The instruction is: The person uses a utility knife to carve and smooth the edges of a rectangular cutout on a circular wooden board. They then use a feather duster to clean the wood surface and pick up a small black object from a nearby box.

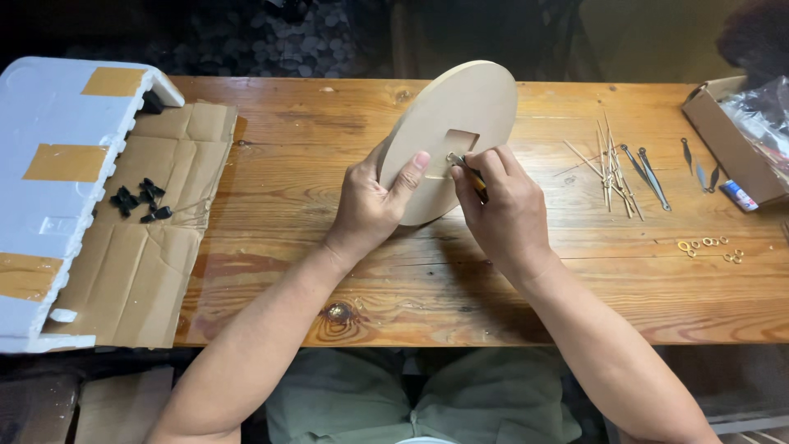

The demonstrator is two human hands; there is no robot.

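A white foam block (pixel 57 197) with tan tape patches lies at the table's left end on flattened cardboard (pixel 144 263), beside small black parts (pixel 140 201). An open cardboard box (pixel 727 136) sits at the far right. Tilted upright above the wooden table (pixel 329 156) is a pale round wooden disc (pixel 460 115) with a square cut-out. The left hand (pixel 370 205) grips its lower edge, thumb pressed on the face; the right hand (pixel 501 205) pinches a small metal tool (pixel 460 163) at the cut-out
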